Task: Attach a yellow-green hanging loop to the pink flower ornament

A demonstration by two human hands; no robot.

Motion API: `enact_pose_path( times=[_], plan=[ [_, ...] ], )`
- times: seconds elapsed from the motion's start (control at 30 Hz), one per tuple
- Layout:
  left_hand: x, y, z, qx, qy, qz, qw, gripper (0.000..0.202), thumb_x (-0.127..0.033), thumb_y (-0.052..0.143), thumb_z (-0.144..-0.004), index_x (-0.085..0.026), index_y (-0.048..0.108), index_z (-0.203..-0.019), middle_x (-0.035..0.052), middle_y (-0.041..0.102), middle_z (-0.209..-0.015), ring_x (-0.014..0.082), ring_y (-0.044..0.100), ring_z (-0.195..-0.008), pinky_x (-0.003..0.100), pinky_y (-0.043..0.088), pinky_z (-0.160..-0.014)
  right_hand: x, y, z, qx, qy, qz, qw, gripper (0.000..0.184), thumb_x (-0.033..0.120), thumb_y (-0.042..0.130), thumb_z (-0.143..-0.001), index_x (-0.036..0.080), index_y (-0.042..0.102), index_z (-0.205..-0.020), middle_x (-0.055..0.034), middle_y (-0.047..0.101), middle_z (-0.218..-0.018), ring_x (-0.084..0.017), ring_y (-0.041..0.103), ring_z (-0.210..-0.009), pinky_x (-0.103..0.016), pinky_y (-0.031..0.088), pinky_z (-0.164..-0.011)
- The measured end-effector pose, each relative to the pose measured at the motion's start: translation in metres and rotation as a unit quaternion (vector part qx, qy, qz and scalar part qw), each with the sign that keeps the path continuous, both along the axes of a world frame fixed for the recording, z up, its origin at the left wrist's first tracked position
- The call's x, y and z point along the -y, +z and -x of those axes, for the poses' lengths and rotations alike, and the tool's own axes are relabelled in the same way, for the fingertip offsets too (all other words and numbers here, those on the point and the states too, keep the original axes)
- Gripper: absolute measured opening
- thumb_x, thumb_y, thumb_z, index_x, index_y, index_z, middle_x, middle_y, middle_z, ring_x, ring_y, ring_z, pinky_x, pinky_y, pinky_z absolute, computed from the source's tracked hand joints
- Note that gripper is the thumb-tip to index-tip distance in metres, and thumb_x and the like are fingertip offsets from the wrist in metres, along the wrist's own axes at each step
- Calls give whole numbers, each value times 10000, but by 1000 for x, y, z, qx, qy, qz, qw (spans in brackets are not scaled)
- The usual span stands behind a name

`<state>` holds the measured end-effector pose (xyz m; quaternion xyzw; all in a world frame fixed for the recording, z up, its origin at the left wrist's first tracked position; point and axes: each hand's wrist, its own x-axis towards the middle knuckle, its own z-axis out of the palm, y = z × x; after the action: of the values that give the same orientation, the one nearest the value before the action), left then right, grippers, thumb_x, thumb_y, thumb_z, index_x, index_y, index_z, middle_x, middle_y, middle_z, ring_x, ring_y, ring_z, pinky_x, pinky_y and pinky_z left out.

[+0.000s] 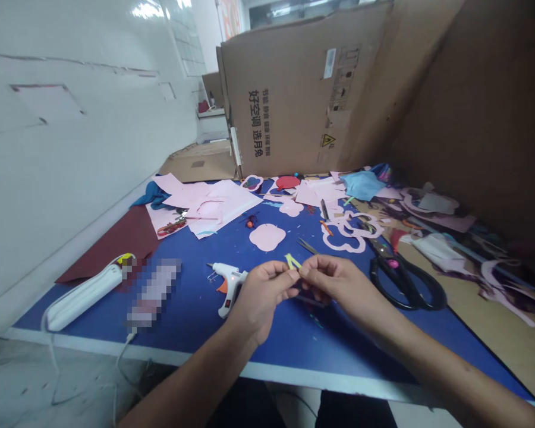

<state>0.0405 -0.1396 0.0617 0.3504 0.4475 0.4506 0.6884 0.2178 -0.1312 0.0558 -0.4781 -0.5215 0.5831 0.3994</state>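
Between the fingertips of my left hand (267, 291) and my right hand (332, 276) is a small folded yellow-green strip (293, 261), pinched from both sides. Its upper end sticks up in a narrow loop, and the fingers cover the rest. To the left of my left hand a white hot glue gun (228, 279) with an orange trigger lies on the blue table (178, 342). Small scissors (308, 246) lie just beyond my right hand, partly hidden by it. Large black-handled scissors (405, 282) rest beside my right wrist.
A pink scalloped paper shape (267, 237) and pink paper outlines (344, 238) lie farther back. White paper sheets (225, 205) and a maroon sheet (111, 246) are at left, near a white power strip (87, 294) with cables. A large cardboard box (294, 119) walls off the back; scraps crowd the right.
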Motion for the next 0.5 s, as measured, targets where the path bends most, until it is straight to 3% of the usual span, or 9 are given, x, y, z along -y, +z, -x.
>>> enact_pose_path(
  times=[0.07,0.13,0.23,0.3,0.4,0.5],
  plan=[
    [-8,4,9,-35,27,-21,999,260,-353,885,-743,-172,740,-861,68,754,-931,191,707,-897,312,558,-821,-13,-3,-10,68,-8,-31,997,393,563,773,-815,175,705,-815,-9,666,-689,-123,524,-557,-261,406,-547],
    [-23,13,24,-109,63,-103,987,181,-319,820,-809,-183,759,-912,83,778,-1015,197,708,-934,309,554,-826,-31,-6,-18,153,-24,-67,986,299,478,724,-830,179,725,-824,-23,700,-721,-137,541,-591,-272,406,-578],
    [-56,27,46,-258,81,-232,934,121,-259,700,-907,-200,781,-976,75,796,-1096,194,699,-966,310,543,-854,-62,-10,-23,281,-12,-88,956,207,376,664,-869,193,747,-822,-23,724,-720,-152,557,-614,-279,379,-583],
    [-79,29,53,-319,38,-282,904,161,-183,635,-920,-203,771,-1004,61,803,-1112,188,703,-942,311,543,-842,-82,-11,-18,339,-3,-91,936,190,323,646,-885,191,757,-805,-19,718,-707,-152,557,-622,-282,364,-581],
    [-106,17,54,-394,-22,-319,862,264,-62,557,-893,-201,747,-1014,49,808,-1083,187,714,-930,325,544,-866,-104,-10,-8,374,8,-69,925,168,276,658,-877,180,782,-816,-17,713,-706,-152,567,-637,-272,373,-581],
    [-116,-2,49,-457,-52,-320,828,332,-13,492,-894,-208,745,-986,50,813,-1049,205,735,-963,361,553,-931,-114,-12,1,372,10,-38,927,154,275,677,-872,173,788,-841,-8,700,-703,-142,556,-619,-262,369,-556]
  ],
)
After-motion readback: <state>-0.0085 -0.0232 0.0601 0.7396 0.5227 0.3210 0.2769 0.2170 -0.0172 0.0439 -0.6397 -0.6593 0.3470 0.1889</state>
